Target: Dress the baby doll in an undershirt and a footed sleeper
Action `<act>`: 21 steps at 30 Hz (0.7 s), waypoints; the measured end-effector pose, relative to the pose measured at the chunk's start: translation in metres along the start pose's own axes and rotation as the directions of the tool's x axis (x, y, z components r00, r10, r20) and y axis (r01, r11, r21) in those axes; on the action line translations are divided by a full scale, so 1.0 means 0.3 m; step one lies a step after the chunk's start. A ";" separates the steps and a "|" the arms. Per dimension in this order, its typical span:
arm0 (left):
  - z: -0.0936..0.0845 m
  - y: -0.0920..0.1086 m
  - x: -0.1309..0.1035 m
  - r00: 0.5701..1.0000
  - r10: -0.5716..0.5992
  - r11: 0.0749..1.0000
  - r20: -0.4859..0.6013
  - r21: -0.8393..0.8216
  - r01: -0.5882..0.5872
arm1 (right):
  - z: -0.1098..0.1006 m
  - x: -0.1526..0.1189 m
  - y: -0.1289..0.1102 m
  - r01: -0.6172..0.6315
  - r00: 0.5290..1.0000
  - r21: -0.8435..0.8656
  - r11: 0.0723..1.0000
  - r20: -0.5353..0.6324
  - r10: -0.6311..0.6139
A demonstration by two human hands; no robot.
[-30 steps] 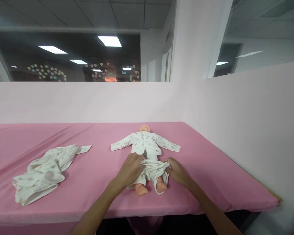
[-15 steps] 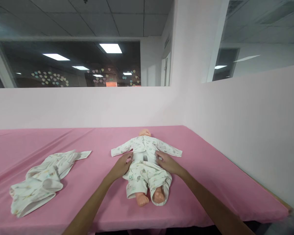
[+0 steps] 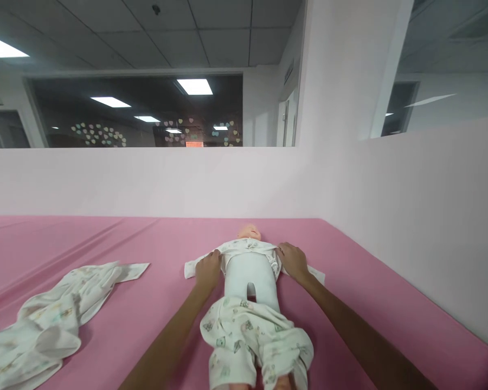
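A baby doll (image 3: 249, 271) lies on its back, head at the far end and feet toward me. Its white printed shirt (image 3: 250, 245) is bunched up at the chest, which bares the smooth white torso. White printed trousers (image 3: 244, 325) sit low around its legs, below the gap between the thighs. My left hand (image 3: 209, 269) is closed on the shirt's left edge, fingers curled. On the other side, my right hand (image 3: 293, 260) pinches the shirt's right edge. Both sleeves stretch outward, partly behind my hands.
Another white printed garment (image 3: 44, 319) lies crumpled on the left of the pink-covered table (image 3: 146, 238). A white wall (image 3: 126, 181) with windows rises behind, and a second wall (image 3: 431, 216) borders the right side.
My hands have moved up from the doll's waist to its chest. The shirt has risen with them, uncovering the torso. The view has moved closer to the doll.
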State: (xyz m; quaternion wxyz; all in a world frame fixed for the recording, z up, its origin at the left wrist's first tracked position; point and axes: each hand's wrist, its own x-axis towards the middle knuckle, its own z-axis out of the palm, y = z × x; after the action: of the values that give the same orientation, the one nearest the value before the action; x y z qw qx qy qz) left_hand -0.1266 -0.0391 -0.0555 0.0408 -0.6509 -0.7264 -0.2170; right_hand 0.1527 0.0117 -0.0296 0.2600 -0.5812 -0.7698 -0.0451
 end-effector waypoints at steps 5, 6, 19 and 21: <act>0.062 0.010 0.008 0.996 0.046 0.999 0.080 -0.020 -0.044 | 0.065 -0.029 -0.004 -0.082 0.997 0.012 0.997 0.014 0.081; 0.065 0.005 0.000 0.993 0.066 0.997 0.103 -0.044 -0.062 | 0.069 -0.049 -0.001 -0.077 0.996 0.032 0.997 0.040 0.076; -0.054 -0.027 -0.091 0.888 0.373 0.762 0.270 -0.634 -0.127 | 0.013 -0.174 -0.006 -0.024 0.911 0.659 0.752 0.324 -0.254; -0.009 -0.026 -0.079 0.916 0.343 0.823 0.210 -0.538 -0.185 | 0.043 -0.153 -0.008 0.033 0.927 0.577 0.816 0.288 -0.240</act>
State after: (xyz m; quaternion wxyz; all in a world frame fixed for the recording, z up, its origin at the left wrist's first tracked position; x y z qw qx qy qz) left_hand -0.1313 -0.0626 -0.0632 -0.2115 -0.7585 -0.5427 -0.2921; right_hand 0.1546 -0.0242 -0.0608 0.2754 -0.4198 -0.8223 0.2678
